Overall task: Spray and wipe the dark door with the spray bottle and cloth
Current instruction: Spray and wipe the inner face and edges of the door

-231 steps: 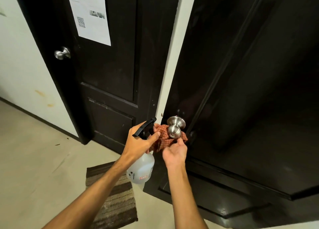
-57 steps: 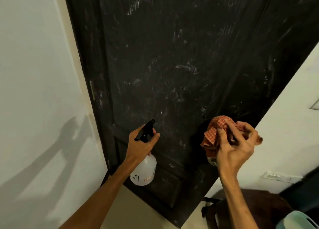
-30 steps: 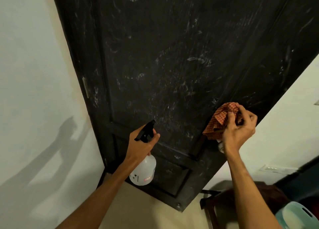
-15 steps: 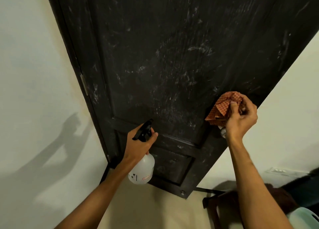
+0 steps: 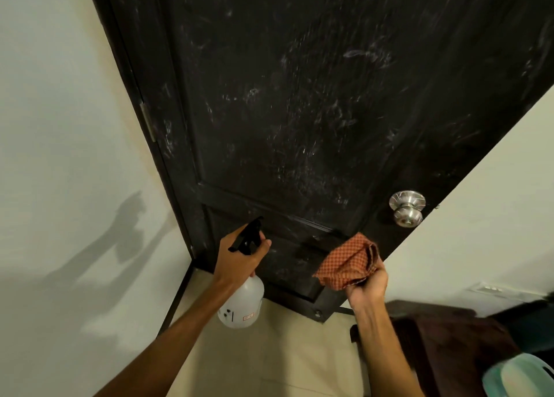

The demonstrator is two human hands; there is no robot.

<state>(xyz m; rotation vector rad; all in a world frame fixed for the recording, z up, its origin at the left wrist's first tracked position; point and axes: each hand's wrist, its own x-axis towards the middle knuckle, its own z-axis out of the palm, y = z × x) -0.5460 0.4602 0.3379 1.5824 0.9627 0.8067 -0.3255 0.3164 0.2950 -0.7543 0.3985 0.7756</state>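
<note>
Two hands full: left hand (image 5: 239, 259) grips spray bottle (image 5: 241, 303) pointed up-forward, right hand (image 5: 367, 285) clutches bunched cloth (image 5: 347, 265) closer to door (image 5: 299, 97), contact unclear; smeared panel runs vertically above and beyond both, knob (image 5: 406, 208) up-right of cloth.

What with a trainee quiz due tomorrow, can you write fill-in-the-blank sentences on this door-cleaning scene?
1. The left hand grips the ____ by its black trigger head.
2. The right hand holds the orange checked ____ bunched up.
3. The silver ____ on the dark door sits bare above the right hand.

Missing words: spray bottle; cloth; doorknob.
</note>
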